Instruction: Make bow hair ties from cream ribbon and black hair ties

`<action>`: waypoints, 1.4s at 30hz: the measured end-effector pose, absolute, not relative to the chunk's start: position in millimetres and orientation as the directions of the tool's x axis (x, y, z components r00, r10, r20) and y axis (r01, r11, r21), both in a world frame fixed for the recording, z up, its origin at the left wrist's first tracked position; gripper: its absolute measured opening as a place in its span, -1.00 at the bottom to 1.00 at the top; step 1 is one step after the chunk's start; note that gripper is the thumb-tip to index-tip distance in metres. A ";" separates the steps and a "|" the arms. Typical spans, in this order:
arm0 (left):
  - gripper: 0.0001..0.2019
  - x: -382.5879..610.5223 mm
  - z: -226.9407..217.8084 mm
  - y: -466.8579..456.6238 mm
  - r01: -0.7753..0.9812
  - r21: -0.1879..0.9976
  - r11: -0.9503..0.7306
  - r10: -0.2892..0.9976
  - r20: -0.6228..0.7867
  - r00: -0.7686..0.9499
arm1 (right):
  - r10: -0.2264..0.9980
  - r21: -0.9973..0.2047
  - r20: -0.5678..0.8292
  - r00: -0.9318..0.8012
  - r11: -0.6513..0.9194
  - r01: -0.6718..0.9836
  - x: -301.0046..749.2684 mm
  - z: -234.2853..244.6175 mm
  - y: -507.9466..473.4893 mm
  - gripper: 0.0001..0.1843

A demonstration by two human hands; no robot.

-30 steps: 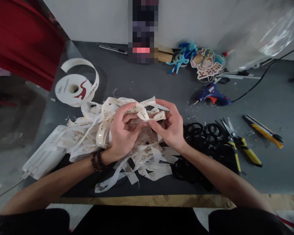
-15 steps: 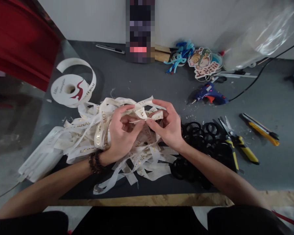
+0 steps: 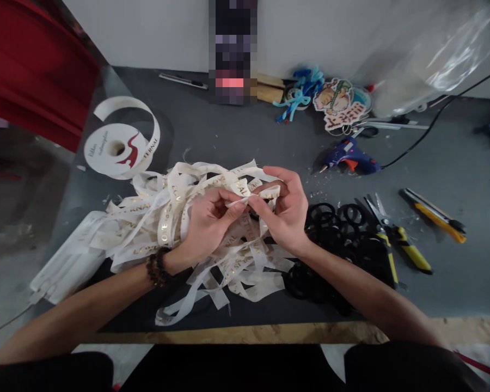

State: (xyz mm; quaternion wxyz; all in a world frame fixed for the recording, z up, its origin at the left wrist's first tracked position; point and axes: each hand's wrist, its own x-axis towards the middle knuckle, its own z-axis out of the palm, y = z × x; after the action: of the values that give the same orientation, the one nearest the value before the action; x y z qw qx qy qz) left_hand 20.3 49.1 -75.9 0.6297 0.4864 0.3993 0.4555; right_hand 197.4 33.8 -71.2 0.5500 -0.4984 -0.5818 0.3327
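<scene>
Fingers closed: left hand (image 3: 206,224) and right hand (image 3: 289,215) pinch one ribbon strip (image 3: 240,189). Risk: the slick ribbon strip slips, drops into the tangle (image 3: 147,228) beneath both hands, gets lost.

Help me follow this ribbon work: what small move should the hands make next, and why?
Probably lift the pinched ribbon strip clear of the ribbon pile: the left hand and right hand both pinch it at their fingertips, just above the tangle.
</scene>
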 end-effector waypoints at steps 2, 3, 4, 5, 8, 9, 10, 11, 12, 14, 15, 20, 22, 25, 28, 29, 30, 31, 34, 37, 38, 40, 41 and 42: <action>-0.79 20.7 -75.3 48.2 -0.257 0.953 0.163 0.950 -0.081 0.302 | 0.940 -0.927 0.320 0.121 0.285 0.245 196.7 -70.9 33.6 -0.48; -0.79 20.9 -74.5 47.6 -0.286 0.939 0.193 0.941 -0.094 0.325 | 0.938 -0.927 0.321 0.129 0.283 0.247 196.5 -71.2 33.7 -0.49; -0.79 21.0 -73.5 46.9 -0.301 0.930 0.211 0.935 -0.102 0.338 | 0.938 -0.930 0.319 0.135 0.282 0.237 196.5 -71.8 33.9 -0.49; -0.79 21.0 -72.2 46.2 -0.296 0.932 0.211 0.933 -0.102 0.345 | 0.940 -0.935 0.313 0.138 0.280 0.217 196.6 -72.5 34.2 -0.49; -0.80 20.3 -68.9 44.5 -0.207 0.970 0.131 0.951 -0.064 0.303 | 0.950 -0.954 0.273 0.149 0.248 0.167 197.3 -74.7 34.7 -0.49; -0.80 19.9 -68.4 44.1 -0.177 0.979 0.102 0.959 -0.050 0.278 | 0.955 -0.960 0.253 0.155 0.227 0.166 197.5 -75.2 34.9 -0.48; -0.81 19.5 -68.3 43.9 -0.157 0.985 0.075 0.968 -0.034 0.249 | 0.958 -0.963 0.237 0.161 0.209 0.171 197.7 -75.4 35.2 -0.46; -0.81 19.2 -68.5 43.6 -0.144 0.989 0.039 0.977 -0.007 0.214 | 0.960 -0.964 0.226 0.166 0.196 0.178 197.7 -75.4 35.5 -0.45; -0.80 18.9 -68.9 43.3 -0.128 0.992 -0.009 0.984 0.032 0.177 | 0.960 -0.965 0.221 0.170 0.189 0.184 197.6 -75.2 35.9 -0.43; -0.82 18.5 -69.5 42.4 -0.054 0.990 -0.129 0.983 0.135 0.122 | 0.955 -0.963 0.225 0.195 0.188 0.192 197.0 -74.5 36.8 -0.43; -0.84 18.3 -69.5 41.7 0.001 0.983 -0.182 0.977 0.181 0.116 | 0.948 -0.962 0.230 0.219 0.188 0.198 196.5 -74.2 37.0 -0.44; -0.91 16.1 -65.8 38.0 0.275 0.852 -0.444 0.896 0.418 0.152 | 0.913 -0.949 0.270 0.306 0.199 0.244 193.8 -73.2 35.6 -0.50; -0.85 15.1 -64.2 36.8 0.337 0.730 -0.594 0.802 0.571 0.176 | 0.902 -0.938 0.298 0.312 0.217 0.269 193.1 -72.6 34.3 -0.53; -0.78 15.1 -63.0 36.3 0.377 0.612 -0.695 0.712 0.659 0.243 | 0.891 -0.922 0.330 0.312 0.233 0.308 193.2 -71.9 32.0 -0.52; -0.76 16.0 -61.9 37.9 0.362 0.689 -0.628 0.778 0.569 0.266 | 0.883 -0.889 0.388 0.264 0.284 0.358 194.3 -71.7 29.8 -0.51; -0.76 16.1 -61.5 38.6 0.337 0.739 -0.583 0.812 0.518 0.270 | 0.877 -0.873 0.414 0.244 0.307 0.380 194.6 -71.6 29.2 -0.52; -0.74 16.0 -61.0 39.1 0.310 0.786 -0.536 0.842 0.466 0.272 | 0.871 -0.857 0.437 0.223 0.328 0.396 194.9 -71.4 28.7 -0.53; -0.72 15.7 -60.7 39.3 0.287 0.821 -0.494 0.863 0.423 0.277 | 0.866 -0.845 0.455 0.206 0.347 0.407 195.0 -71.0 28.4 -0.53; -0.67 14.9 -61.4 39.1 0.241 0.879 -0.411 0.897 0.342 0.281 | 0.855 -0.821 0.496 0.150 0.406 0.401 195.3 -69.1 27.7 -0.46; -0.71 16.8 -65.8 40.6 0.096 0.950 -0.297 0.937 0.271 0.218 | 0.839 -0.778 0.539 0.071 0.464 0.423 196.0 -66.5 27.0 -0.41; -0.72 18.1 -68.1 42.0 0.011 0.971 -0.240 0.955 0.234 0.182 | 0.831 -0.754 0.554 0.044 0.478 0.451 196.4 -65.9 26.8 -0.42; -0.69 21.0 -73.2 45.9 -0.170 0.979 -0.108 0.981 0.132 0.141 | 0.817 -0.700 0.577 -0.006 0.498 0.512 197.2 -65.6 27.2 -0.49; -0.65 22.2 -75.5 47.9 -0.243 0.969 -0.035 0.986 0.073 0.149 | 0.816 -0.681 0.578 -0.027 0.500 0.534 197.7 -65.9 27.8 -0.53; -0.61 23.0 -77.6 49.6 -0.295 0.955 0.027 0.986 0.023 0.166 | 0.822 -0.676 0.569 -0.041 0.496 0.545 198.0 -66.3 28.6 -0.55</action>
State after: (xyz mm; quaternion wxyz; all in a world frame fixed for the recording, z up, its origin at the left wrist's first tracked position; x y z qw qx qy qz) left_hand 23.0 49.6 -77.6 0.6100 0.4593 0.3762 0.5248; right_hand 198.0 28.6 -66.3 0.4964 -0.4826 -0.7081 0.1391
